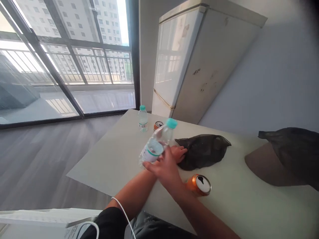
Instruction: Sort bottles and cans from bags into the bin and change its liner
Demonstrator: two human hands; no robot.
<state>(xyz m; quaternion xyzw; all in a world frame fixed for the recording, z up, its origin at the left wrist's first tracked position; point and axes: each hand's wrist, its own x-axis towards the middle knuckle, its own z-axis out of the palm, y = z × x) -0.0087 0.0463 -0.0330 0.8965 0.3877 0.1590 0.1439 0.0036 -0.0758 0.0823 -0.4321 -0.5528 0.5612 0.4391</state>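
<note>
Hands overlap: right hand (165,167) grips tilted water bottle (157,143); left hand (178,153) mostly hidden, grip unclear, by black bag (204,151).

Obstacles I log on the table (119,156): black bag (203,151) at centre, orange can (199,185) just below it, small bottle (143,118) and second can (158,125) near the far edge, dark hat (281,157) at right. Fridge (196,59) blocks the upper centre. Open room I see: bare tabletop at left of centre, and lower right.
</note>
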